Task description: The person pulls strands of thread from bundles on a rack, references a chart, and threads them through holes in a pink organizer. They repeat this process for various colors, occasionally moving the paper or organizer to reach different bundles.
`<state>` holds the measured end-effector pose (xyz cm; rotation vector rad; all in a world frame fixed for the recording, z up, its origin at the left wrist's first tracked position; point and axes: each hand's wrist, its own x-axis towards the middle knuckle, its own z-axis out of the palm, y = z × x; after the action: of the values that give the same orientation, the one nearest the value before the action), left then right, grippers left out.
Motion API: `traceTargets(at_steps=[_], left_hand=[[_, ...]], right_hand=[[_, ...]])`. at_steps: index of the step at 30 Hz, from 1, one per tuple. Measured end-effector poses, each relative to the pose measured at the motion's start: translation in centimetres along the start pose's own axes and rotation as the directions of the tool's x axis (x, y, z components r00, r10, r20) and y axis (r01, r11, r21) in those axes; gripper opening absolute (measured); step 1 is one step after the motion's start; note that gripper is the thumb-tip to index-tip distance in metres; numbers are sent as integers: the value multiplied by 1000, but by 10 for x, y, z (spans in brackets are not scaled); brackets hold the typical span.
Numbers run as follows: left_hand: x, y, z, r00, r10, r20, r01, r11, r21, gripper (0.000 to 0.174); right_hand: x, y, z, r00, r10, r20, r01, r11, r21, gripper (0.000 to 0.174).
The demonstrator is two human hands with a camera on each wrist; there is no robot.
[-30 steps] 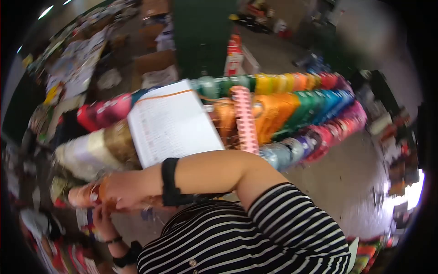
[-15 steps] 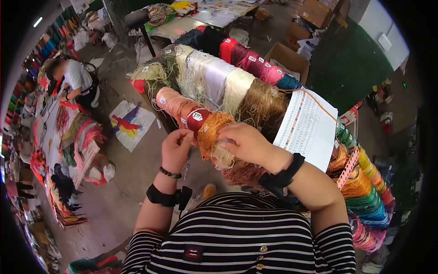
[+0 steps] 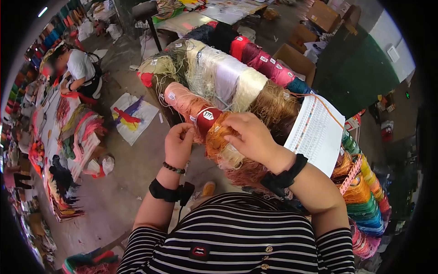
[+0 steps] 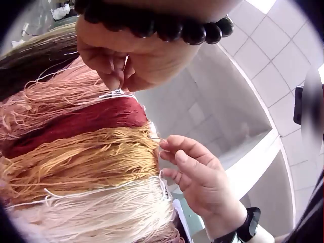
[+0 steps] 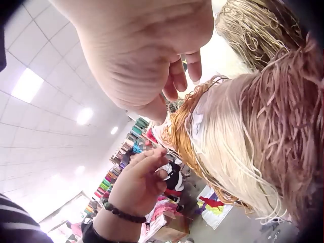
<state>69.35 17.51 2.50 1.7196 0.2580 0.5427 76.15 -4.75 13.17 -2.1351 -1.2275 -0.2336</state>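
Golden-orange skein (image 4: 91, 154) hangs right in front of you, on the near row of the yarn rack, between a dark red skein (image 4: 81, 121) and a cream skein (image 4: 101, 210). Your right hand (image 3: 251, 137) is at its upper edge, fingers bent against the strands; whether they pinch any of them, you cannot tell. Your left hand (image 3: 179, 145) has thumb and fingertips together on a white tie (image 4: 121, 94) at the end of the dark red skein, just beside the pale pink skein (image 3: 179, 98). A white oval label (image 3: 208, 115) sits on the dark red yarn, and you wear a dark beaded bracelet (image 3: 174, 168) on your left wrist.

Behind your right hand is a brown skein (image 3: 272, 102), and next to it a printed chart (image 3: 308, 130) lies tilted over the rack, an orange cord (image 3: 328, 109) across its top. Near the chart you have a pink perforated strip (image 3: 351, 173). Off to your left, a person in a white shirt (image 3: 81, 68) leans over piled yarn — well apart from you — and a white sheet (image 3: 145, 118) with bright yarn lies on the floor.
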Motion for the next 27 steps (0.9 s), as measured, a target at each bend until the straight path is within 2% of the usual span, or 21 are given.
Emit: traceTargets(at_steps=[3,6,9,12,15,18,21,27], left_hand=[[-1,0,-2,999,-39,1,39,999,5,11],[-8,6,0,990,-56,128,70,991,-111,12],[-13,36,10,979,95,183,-85,994,-63,15],[-11,51,14,956,180,230,-191,981,28,19],[-12,66,19,930,177,322,-222,969,106,16],[-18,70,25,888,277,368,-349,925,146,10],[-19,62,35,901,314,300,-401,866,300,7],[-21,66,41,877,386,286,-476,782,403,7]], right_hand=[[2,5,3,1000,30,1,-30,999,-15,34],[-6,13,9,996,88,5,-88,995,-42,35],[-12,17,11,984,173,49,-173,985,-3,35],[-15,14,8,970,232,70,-233,972,17,34],[-17,13,6,988,138,-64,-140,989,-41,28],[-18,10,1,993,43,-106,-50,997,-63,19],[-25,17,6,995,102,12,-101,994,-47,11],[-28,16,11,989,137,-62,-138,990,-3,10]])
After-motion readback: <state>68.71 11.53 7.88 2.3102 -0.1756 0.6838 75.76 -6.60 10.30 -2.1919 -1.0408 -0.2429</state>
